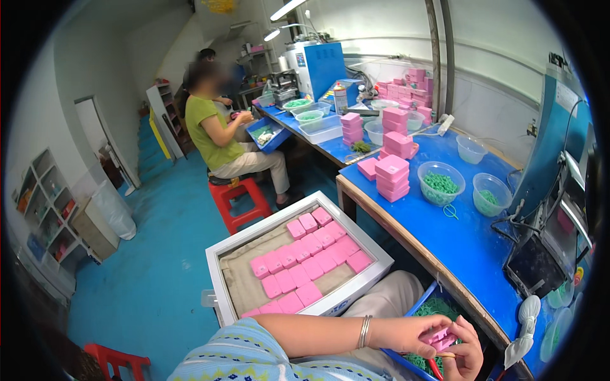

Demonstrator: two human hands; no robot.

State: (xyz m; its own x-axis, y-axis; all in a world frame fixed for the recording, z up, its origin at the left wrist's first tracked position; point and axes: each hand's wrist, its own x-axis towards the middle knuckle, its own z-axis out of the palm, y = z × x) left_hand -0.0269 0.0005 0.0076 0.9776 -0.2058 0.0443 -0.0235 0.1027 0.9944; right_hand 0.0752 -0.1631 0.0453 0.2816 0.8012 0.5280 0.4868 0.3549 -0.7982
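Note:
Low at the right, both hands meet around a small pink block (438, 338) with notches or gaps in its side. My left hand (403, 334), a silver bangle at its wrist, grips the block from the left. My right hand (469, 353) closes on it from the right, fingers bent. A slim red piece like a tool handle (435, 368) shows just under the hands; which hand has it, if either, I cannot tell. Below them is a blue bin (420, 306) with green stringy bits (437, 307). Rows of pink blocks (298, 253) lie in a white-framed tray (219, 279) at my left.
The blue workbench (438, 254) carries stacked pink blocks (392, 178) and clear bowls (440, 181) of green pieces. Black equipment (537, 267) with cables stands at its right. Farther off, a person in a green shirt (206, 127) sits on a red stool (236, 202).

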